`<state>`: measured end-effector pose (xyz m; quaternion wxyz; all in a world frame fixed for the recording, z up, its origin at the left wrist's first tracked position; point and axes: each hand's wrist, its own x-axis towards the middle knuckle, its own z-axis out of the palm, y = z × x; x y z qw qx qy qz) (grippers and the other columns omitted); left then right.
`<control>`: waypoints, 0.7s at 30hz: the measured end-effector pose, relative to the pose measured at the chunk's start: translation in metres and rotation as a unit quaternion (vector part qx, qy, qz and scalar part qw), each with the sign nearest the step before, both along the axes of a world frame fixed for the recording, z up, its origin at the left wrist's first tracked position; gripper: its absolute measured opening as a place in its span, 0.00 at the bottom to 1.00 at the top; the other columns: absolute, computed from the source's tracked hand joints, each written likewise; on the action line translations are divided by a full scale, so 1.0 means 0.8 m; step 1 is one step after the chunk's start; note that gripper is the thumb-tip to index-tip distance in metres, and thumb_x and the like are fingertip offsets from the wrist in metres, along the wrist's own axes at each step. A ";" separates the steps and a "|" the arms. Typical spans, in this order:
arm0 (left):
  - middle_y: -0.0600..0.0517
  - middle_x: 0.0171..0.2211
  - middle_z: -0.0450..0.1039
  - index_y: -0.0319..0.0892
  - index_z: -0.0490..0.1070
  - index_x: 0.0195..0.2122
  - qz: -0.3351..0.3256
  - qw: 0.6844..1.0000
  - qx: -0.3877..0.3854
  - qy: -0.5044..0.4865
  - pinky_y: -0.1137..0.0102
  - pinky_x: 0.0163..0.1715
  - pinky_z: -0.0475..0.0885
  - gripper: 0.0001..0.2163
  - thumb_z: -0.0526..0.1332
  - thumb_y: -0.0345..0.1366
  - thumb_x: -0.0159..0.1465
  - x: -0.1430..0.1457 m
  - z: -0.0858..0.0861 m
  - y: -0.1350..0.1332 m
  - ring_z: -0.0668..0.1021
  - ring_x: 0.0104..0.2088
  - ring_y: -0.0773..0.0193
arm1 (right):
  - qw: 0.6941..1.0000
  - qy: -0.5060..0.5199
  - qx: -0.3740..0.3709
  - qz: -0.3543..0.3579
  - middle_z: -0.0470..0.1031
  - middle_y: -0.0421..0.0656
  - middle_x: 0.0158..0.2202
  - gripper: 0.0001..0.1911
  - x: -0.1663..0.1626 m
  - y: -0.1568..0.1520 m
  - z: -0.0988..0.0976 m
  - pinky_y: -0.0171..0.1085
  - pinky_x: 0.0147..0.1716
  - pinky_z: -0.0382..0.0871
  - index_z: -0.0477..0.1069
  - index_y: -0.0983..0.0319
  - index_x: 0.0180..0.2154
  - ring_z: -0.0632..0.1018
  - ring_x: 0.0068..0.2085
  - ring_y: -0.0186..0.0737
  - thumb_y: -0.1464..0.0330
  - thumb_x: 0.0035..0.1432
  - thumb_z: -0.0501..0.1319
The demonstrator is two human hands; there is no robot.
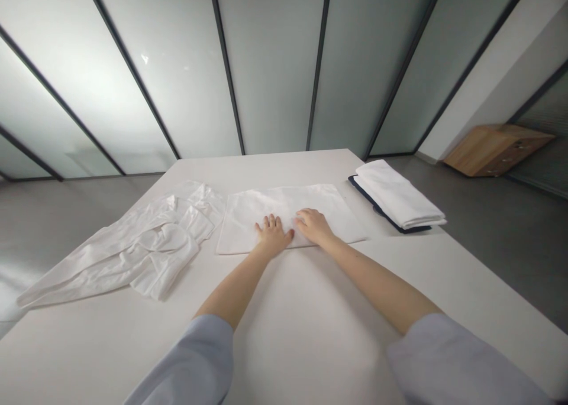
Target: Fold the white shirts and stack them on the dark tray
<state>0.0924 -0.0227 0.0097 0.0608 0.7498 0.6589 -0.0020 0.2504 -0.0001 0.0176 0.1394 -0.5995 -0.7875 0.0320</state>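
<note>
Head view: flat white cloth lies beneath both hands, left spread, right loosely bent.

Nearly smooth, matt white cloth lies at the middle of a smooth, pale desk with a soft satin finish, while thin, crumpled cloth shows a faint sheen on the desk's left side. Matt folded cloth tops a dark, dull layer at its right. Behind the desk stand frosted glass panels; beyond its right side, a wooden cabinet.
</note>
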 end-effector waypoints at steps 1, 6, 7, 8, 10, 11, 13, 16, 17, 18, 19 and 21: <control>0.36 0.69 0.45 0.36 0.49 0.68 -0.001 1.000 0.010 -0.001 0.43 0.62 0.49 0.35 0.40 0.55 0.67 0.000 -0.003 0.005 0.50 0.68 0.42 | 1.000 -0.014 -0.014 0.002 0.69 0.47 0.59 0.22 -0.008 -0.008 -0.005 0.40 0.57 0.59 0.68 0.59 0.56 0.68 0.58 0.44 0.61 0.67 0.47; 0.40 0.70 0.45 0.40 0.49 0.69 -0.025 0.999 0.032 -0.007 0.46 0.63 0.48 0.32 0.39 0.52 0.68 -0.025 -0.014 0.011 0.50 0.69 0.47 | 0.995 -0.074 -0.061 0.016 0.50 0.47 0.69 0.30 -0.003 -0.028 -0.029 0.48 0.64 0.45 0.54 0.59 0.66 0.53 0.68 0.49 0.55 0.69 0.40; 0.41 0.70 0.44 0.41 0.48 0.69 -0.024 0.999 0.030 -0.005 0.47 0.64 0.48 0.32 0.39 0.53 0.68 -0.037 -0.014 0.010 0.50 0.69 0.47 | 0.994 -0.077 -0.073 0.017 0.48 0.47 0.70 0.31 0.008 -0.028 -0.031 0.48 0.64 0.44 0.52 0.59 0.67 0.51 0.69 0.49 0.53 0.68 0.39; 0.41 0.70 0.44 0.41 0.48 0.69 -0.017 0.999 0.028 -0.001 0.47 0.64 0.47 0.33 0.39 0.54 0.68 -0.051 -0.014 0.010 0.50 0.69 0.47 | 0.993 -0.079 -0.084 0.013 0.46 0.46 0.70 0.32 0.021 -0.026 -0.033 0.48 0.65 0.43 0.51 0.58 0.67 0.50 0.69 0.49 0.52 0.68 0.39; 0.41 0.70 0.43 0.40 0.48 0.69 0.006 1.000 0.028 0.009 0.47 0.64 0.47 0.34 0.40 0.56 0.67 -0.082 -0.012 0.010 0.49 0.69 0.46 | 0.992 -0.083 -0.098 -0.012 0.45 0.46 0.71 0.33 0.049 -0.022 -0.035 0.49 0.65 0.42 0.50 0.58 0.68 0.48 0.69 0.48 0.51 0.67 0.39; 0.41 0.70 0.43 0.40 0.48 0.69 0.017 0.999 0.028 0.015 0.48 0.64 0.47 0.35 0.40 0.56 0.67 -0.098 -0.011 0.010 0.49 0.69 0.47 | 0.991 -0.086 -0.100 -0.028 0.45 0.45 0.71 0.33 0.062 -0.020 -0.035 0.49 0.65 0.42 0.50 0.57 0.68 0.48 0.69 0.49 0.51 0.67 0.40; 0.41 0.70 0.43 0.40 0.48 0.69 0.029 0.999 0.029 0.027 0.50 0.65 0.47 0.34 0.40 0.56 0.67 -0.124 -0.010 0.011 0.49 0.69 0.47 | 0.989 -0.092 -0.099 -0.056 0.44 0.46 0.71 0.34 0.084 -0.017 -0.037 0.50 0.65 0.42 0.50 0.58 0.68 0.48 0.69 0.50 0.50 0.67 0.40; 0.41 0.70 0.43 0.40 0.49 0.69 0.031 0.998 0.033 0.039 0.52 0.65 0.47 0.33 0.40 0.55 0.67 -0.142 -0.011 0.010 0.50 0.69 0.48 | 0.988 -0.099 -0.093 -0.076 0.44 0.47 0.71 0.34 0.100 -0.014 -0.039 0.49 0.65 0.43 0.51 0.59 0.67 0.50 0.69 0.51 0.51 0.66 0.42; 0.41 0.70 0.44 0.40 0.49 0.69 0.032 0.998 0.035 0.042 0.52 0.65 0.47 0.33 0.40 0.55 0.68 -0.143 -0.012 0.009 0.50 0.69 0.48 | 0.988 -0.098 -0.090 -0.078 0.45 0.47 0.71 0.34 0.102 -0.013 -0.041 0.49 0.65 0.43 0.51 0.59 0.67 0.50 0.69 0.52 0.50 0.66 0.42; 0.41 0.70 0.44 0.40 0.49 0.69 0.034 0.998 0.036 0.044 0.51 0.64 0.48 0.33 0.40 0.55 0.68 -0.142 -0.013 0.007 0.50 0.69 0.48 | 0.989 -0.096 -0.088 -0.077 0.45 0.47 0.71 0.34 0.104 -0.011 -0.042 0.49 0.65 0.44 0.51 0.58 0.67 0.50 0.69 0.52 0.50 0.66 0.42; 0.40 0.70 0.45 0.40 0.49 0.68 0.035 0.998 0.037 0.046 0.51 0.64 0.48 0.33 0.40 0.54 0.68 -0.141 -0.013 0.004 0.50 0.69 0.48 | 0.989 -0.093 -0.086 -0.075 0.45 0.47 0.71 0.34 0.105 -0.009 -0.042 0.49 0.65 0.44 0.51 0.58 0.67 0.50 0.69 0.52 0.50 0.66 0.42; 0.39 0.69 0.46 0.39 0.50 0.68 0.030 0.998 0.041 0.049 0.51 0.63 0.51 0.33 0.41 0.55 0.68 -0.137 -0.012 -0.002 0.52 0.68 0.47 | 0.991 -0.087 -0.081 -0.062 0.46 0.46 0.71 0.34 0.110 -0.002 -0.043 0.48 0.65 0.44 0.52 0.57 0.67 0.51 0.69 0.51 0.50 0.66 0.43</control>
